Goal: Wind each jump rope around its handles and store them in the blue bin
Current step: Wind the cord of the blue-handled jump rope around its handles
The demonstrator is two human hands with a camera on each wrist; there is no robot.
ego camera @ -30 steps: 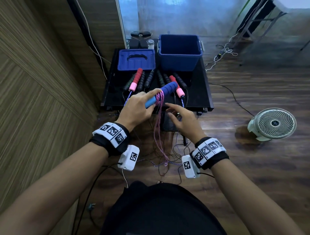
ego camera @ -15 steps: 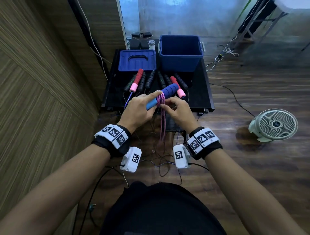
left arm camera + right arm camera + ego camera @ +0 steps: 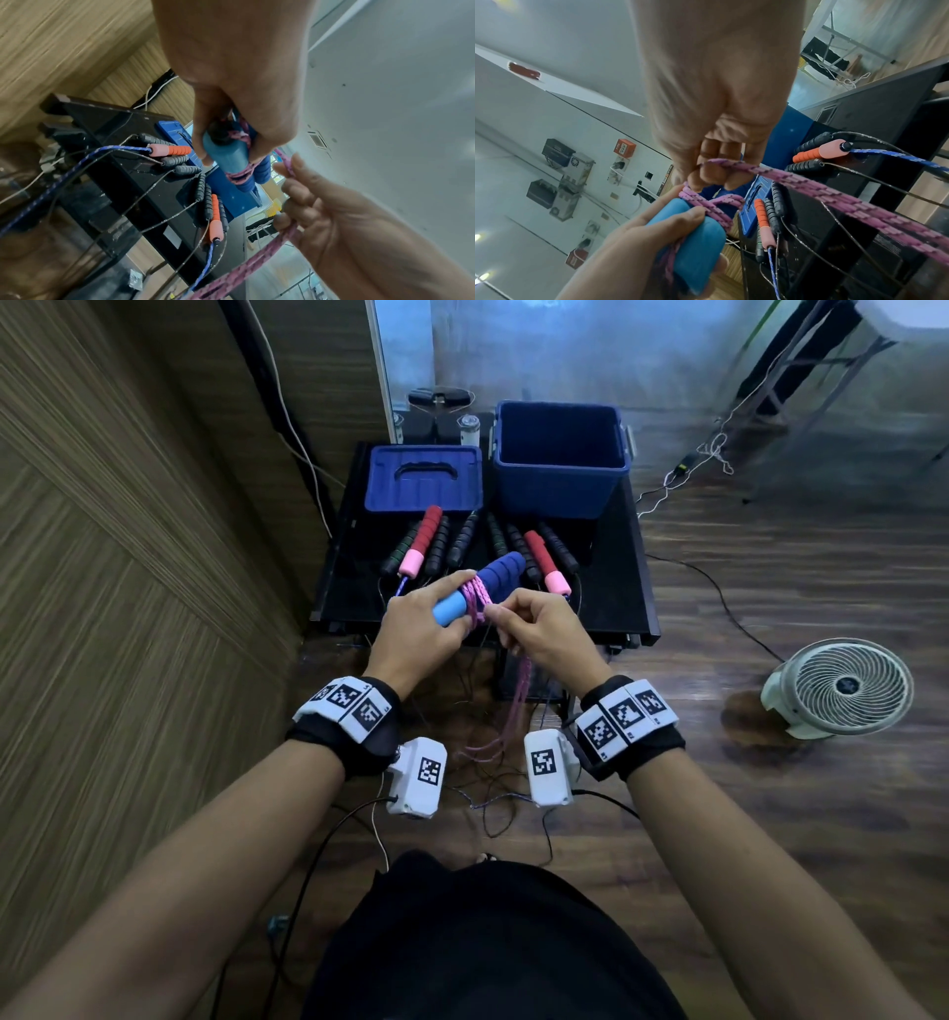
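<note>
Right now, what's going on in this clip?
A person is winding a pink rope around its pair of blue handles. The left hand grips the handles together; the right hand pinches the loose rope, whose slack hangs toward the floor. A few turns are already on. The blue bin at the back of the black table looks empty, its lid beside it, and other jump ropes lie unwound in front.

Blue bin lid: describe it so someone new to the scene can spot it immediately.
Start at the black table at the far end of the wooden floor. At its back edge stands the open blue bin; the blue bin lid lies flat directly to the bin's left, behind the row of jump rope handles. Unlike the deep bin, it is shallow, with a dark curved handle slot on top.
</note>
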